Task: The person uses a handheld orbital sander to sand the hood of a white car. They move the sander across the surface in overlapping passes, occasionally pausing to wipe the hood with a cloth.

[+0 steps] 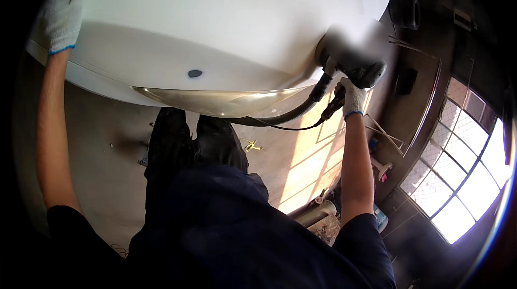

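A large white, rounded vehicle body panel (215,14) spreads before me, with a clear headlight (221,101) along its near edge. At the right end of it, a black power sander (370,75) bears against the panel's curved side. My right hand (354,98), in a white knit glove, is closed around the sander's handle; its upper part is blurred. From the tool a thick ribbed hose (308,107) and a thin black cord (291,128) run left below the headlight. My left hand (64,17), gloved too, lies flat on the panel's far left side, its fingertips partly in shadow.
A small dark oval patch (195,73) marks the panel above the headlight. On the floor lies a yellow scrap (251,145) near my legs. A metal cylinder (316,213) and other items stand at lower right, below a bright gridded window (458,168).
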Demonstrator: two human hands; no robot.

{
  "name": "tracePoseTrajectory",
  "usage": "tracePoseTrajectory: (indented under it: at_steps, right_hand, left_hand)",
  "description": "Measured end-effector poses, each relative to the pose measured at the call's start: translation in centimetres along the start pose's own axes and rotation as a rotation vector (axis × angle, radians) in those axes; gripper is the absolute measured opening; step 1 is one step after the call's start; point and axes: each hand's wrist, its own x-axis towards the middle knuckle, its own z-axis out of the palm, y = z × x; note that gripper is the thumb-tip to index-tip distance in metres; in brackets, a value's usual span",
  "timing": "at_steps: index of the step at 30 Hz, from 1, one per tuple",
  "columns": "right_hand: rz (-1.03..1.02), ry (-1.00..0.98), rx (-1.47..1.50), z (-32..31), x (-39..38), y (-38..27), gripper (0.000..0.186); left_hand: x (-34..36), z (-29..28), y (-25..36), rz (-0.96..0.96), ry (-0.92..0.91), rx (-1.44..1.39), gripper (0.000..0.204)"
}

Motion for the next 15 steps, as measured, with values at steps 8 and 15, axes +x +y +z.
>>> tracePoseTrajectory:
  at_steps: [8, 15]
  right_hand:
    - [0.134, 0.015, 0.195, -4.8, 5.3, 6.6, 0.015]
    - [0.225, 0.038, 0.275, -4.6, 3.9, 11.5, 0.019]
  left_hand:
    - [-26.6, 11.2, 36.8, 0.186, -0.994, -0.708, 0.043]
    - [-31.0, 17.7, 44.4, 0.0, -1.644, -0.553, 0.08]
